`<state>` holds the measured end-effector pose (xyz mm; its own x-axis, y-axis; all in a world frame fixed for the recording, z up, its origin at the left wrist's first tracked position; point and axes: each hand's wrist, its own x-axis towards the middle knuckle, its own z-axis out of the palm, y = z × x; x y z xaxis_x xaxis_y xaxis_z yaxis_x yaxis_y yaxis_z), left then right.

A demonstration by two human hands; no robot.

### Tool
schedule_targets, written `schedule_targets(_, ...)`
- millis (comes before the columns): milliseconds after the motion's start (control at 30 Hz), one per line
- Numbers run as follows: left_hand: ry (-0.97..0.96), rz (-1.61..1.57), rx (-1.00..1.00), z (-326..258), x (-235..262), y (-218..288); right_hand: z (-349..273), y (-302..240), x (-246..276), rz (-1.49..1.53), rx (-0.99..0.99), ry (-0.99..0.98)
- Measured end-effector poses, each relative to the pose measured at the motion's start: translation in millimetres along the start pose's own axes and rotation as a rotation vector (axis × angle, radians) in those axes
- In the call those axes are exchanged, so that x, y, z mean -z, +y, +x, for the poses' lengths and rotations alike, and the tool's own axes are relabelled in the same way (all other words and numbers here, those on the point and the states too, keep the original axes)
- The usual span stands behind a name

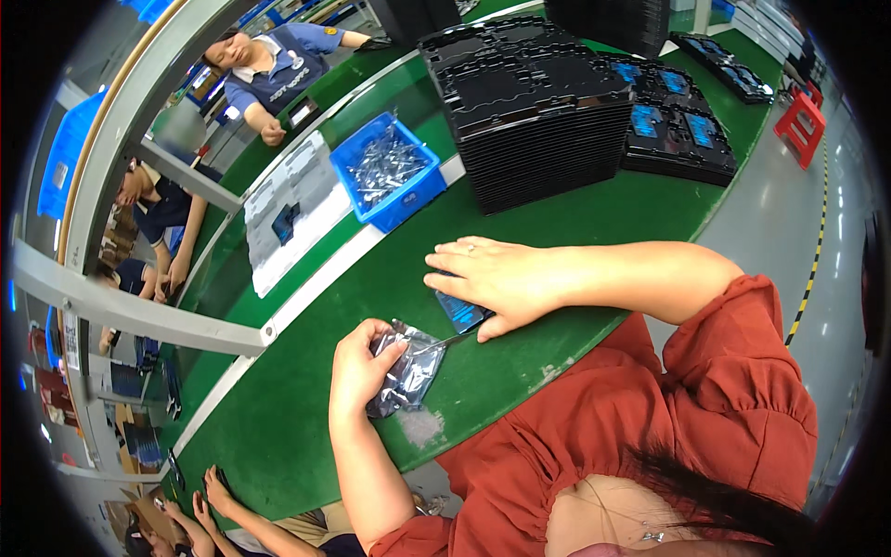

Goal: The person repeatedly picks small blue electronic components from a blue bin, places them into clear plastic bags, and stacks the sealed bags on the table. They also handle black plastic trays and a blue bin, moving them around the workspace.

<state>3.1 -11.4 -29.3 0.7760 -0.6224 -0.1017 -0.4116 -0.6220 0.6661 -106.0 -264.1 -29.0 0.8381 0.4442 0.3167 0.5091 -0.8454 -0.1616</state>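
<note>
**Fingers (pixel 449 263) flat over a blue-and-black piece (pixel 461 314), thumb on a plastic bag (pixel 413 373)**

Near the middle of the frame, the right hand (pixel 506 281) lies palm down across the piece, its fingers stretched out nearly side by side and its thumb set apart at the near edge. The piece rests on the green table (pixel 278 441), partly covered by that hand. Just below and to its left, the left hand (pixel 364 367) pinches the shiny plastic bag at its left edge, thumb on top (how the fingers sit beneath it, I cannot tell). The bag's creases catch the light.

At upper centre stands a tall stack of black trays (pixel 548 139); toward the upper right, lower trays (pixel 707 160) carry blue-faced pieces (pixel 701 130). Left of the stack, a blue bin (pixel 408 206) is heaped with silvery packets (pixel 382 167). Beside it, a pale sheet (pixel 325 193) bears one dark piece (pixel 285 224). A co-worker in blue (pixel 288 65) is at upper left, and a red stool (pixel 803 128) stands at upper right.
</note>
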Motion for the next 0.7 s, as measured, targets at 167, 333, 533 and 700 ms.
schedule_targets(167, -0.002, 0.029, -0.065, -3, 5, -7, 33, 11, -2, 0.012, -0.030, -0.311)
schedule_targets(333, -0.029, -0.004, -0.074, 0, 3, -10, 33, 2, 12, -0.011, -0.048, -0.413)
schedule_targets(533, -0.043, -0.002, -0.058, 2, 4, -8, 22, -1, 20, 0.005, -0.016, -0.258)
schedule_targets(700, -0.032, -0.034, -0.013, 2, 2, -9, 21, 12, 81, 0.047, 0.019, -0.027)
